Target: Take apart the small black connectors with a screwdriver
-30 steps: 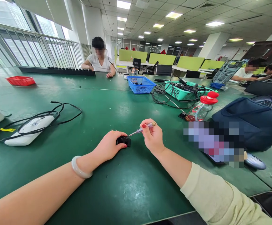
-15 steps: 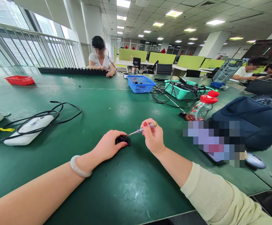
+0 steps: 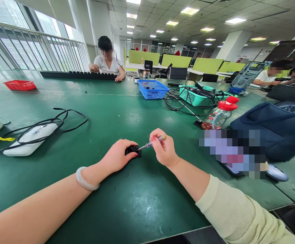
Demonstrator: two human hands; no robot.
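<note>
Around the near and far sides of the black block (image 3: pixel 133 149), the left hand (image 3: pixel 116 154) pinches with thumb and fingers, the block resting on the green table (image 3: pixel 86 206). Right of the block, the right hand's (image 3: pixel 164 149) fingers close round a screwdriver (image 3: pixel 149 144) — tip at the block. Probably light, stiff and a little slippery, it seems best held by those sides. Since half a second ago, the screwdriver's handle end has shifted nearer the block.

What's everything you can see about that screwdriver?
The screwdriver has a thin, metallic shaft and a clear, purplish, plasticky handle with a brassy end. It slants, tip down at left, the right hand gripping its handle. The tip is at the black part in the left hand; I can't tell whether they touch.
</note>
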